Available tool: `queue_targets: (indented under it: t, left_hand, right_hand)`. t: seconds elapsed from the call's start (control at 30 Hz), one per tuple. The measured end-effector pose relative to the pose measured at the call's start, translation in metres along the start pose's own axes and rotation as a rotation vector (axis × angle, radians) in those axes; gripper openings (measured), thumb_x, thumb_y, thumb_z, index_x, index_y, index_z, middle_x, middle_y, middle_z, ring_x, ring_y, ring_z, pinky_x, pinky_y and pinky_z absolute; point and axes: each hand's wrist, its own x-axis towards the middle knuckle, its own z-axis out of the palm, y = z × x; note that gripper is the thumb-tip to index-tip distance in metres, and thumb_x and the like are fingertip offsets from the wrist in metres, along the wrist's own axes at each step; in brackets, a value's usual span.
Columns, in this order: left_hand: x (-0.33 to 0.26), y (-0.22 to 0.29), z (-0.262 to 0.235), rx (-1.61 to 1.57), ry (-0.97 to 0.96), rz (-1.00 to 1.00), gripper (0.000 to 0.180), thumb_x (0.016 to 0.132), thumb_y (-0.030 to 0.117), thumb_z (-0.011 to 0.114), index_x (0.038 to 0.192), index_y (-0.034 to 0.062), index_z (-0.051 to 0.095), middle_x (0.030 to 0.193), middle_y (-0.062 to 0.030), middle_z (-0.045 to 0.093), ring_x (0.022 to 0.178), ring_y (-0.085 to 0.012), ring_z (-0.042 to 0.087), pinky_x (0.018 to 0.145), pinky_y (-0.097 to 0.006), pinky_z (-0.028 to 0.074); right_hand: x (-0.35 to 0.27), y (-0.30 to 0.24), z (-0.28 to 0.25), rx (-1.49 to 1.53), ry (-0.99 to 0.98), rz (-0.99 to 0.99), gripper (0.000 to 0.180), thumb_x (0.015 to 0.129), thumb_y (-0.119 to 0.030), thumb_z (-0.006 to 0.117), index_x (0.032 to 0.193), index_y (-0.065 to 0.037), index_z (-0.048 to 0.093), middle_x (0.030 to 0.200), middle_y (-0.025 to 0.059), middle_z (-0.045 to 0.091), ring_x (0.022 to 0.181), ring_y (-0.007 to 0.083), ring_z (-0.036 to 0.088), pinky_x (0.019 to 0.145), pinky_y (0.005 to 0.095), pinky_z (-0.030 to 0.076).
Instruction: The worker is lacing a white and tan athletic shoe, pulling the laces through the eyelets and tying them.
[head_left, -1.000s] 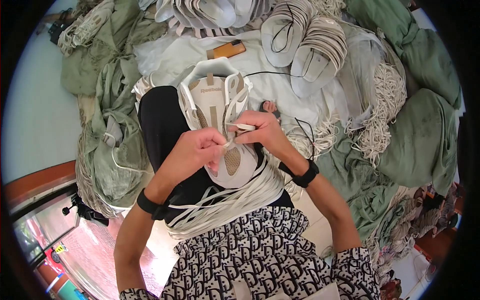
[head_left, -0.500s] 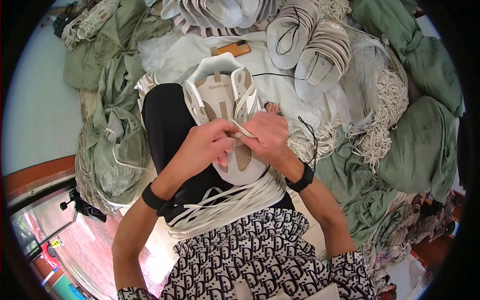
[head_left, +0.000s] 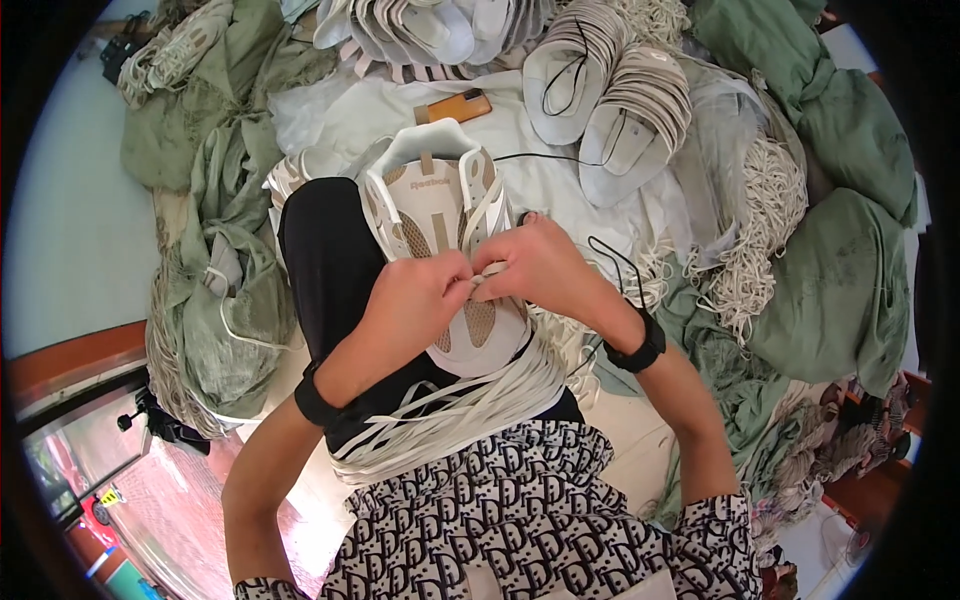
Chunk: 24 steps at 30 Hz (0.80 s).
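item: white and beige sneaker (head_left: 440, 250), lying on the person's lap over a black-clad thigh, toe toward the body, heel opening pointing away. its long axis runs straight out from the person, near vertical in the view.

left hand (head_left: 415, 300): fingers curled and pinched on a flat white shoelace (head_left: 488, 270) at the middle of the shoe's upper.

right hand (head_left: 545, 265): fingers likewise closed on the same lace, meeting the left fingertips over the eyelet rows. both hands lie equally near; the lace sits directly between them, the shoe beneath, its tongue just beyond the fingers.

accessories: black wristband on each wrist.

beneath the shoe: bundle of loose white laces (head_left: 450, 420) draped across the lap, toward the body.

surroundings, well apart: stacks of pale insoles (head_left: 610, 100) beyond the shoe; heap of cream cord (head_left: 760, 220) to the right; green cloth sacks (head_left: 840, 270) right and left; a small orange-brown flat object (head_left: 455, 106) just past the heel; white sheet (head_left: 560, 180) under all.
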Motion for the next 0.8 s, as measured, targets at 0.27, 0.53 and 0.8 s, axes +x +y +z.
queue_targets:
  t: [0.27, 0.53, 0.8]
  left_hand:
    - [0.007, 0.007, -0.015, -0.319, 0.077, -0.124, 0.010, 0.078, 0.010, 0.056, 0.085, 0.0023, 0.056, 0.059, -0.0130, 0.056, 0.051, -0.0218, 0.057, 0.049, -0.028, 0.044]
    - [0.049, 0.029, 0.002, 0.738, 0.124, -0.036, 0.025, 0.074, 0.028, 0.064, 0.078, 0.0041, 0.058, 0.061, -0.0159, 0.059, 0.059, -0.0317, 0.060, 0.052, -0.038, 0.047]
    - [0.053, 0.005, -0.003, 0.405, 0.119, -0.027, 0.024, 0.075, 0.021, 0.057, 0.068, -0.0021, 0.059, 0.063, -0.0190, 0.058, 0.060, -0.0354, 0.058, 0.055, -0.041, 0.046]
  right_hand:
    - [0.005, 0.008, -0.002, 0.128, -0.103, 0.001, 0.019, 0.056, -0.018, 0.071, 0.071, -0.008, 0.065, 0.065, 0.0093, 0.061, 0.059, 0.0260, 0.058, 0.055, 0.0340, 0.045]
    - [-0.007, 0.018, 0.012, 0.417, -0.102, 0.186, 0.013, 0.059, -0.013, 0.074, 0.067, -0.010, 0.064, 0.067, -0.0030, 0.063, 0.068, 0.0070, 0.052, 0.096, 0.0398, 0.013]
    - [-0.001, 0.021, 0.005, 0.226, 0.025, -0.093, 0.018, 0.059, -0.017, 0.072, 0.068, -0.004, 0.063, 0.055, 0.0056, 0.056, 0.048, 0.0123, 0.049, 0.049, 0.0256, 0.039]
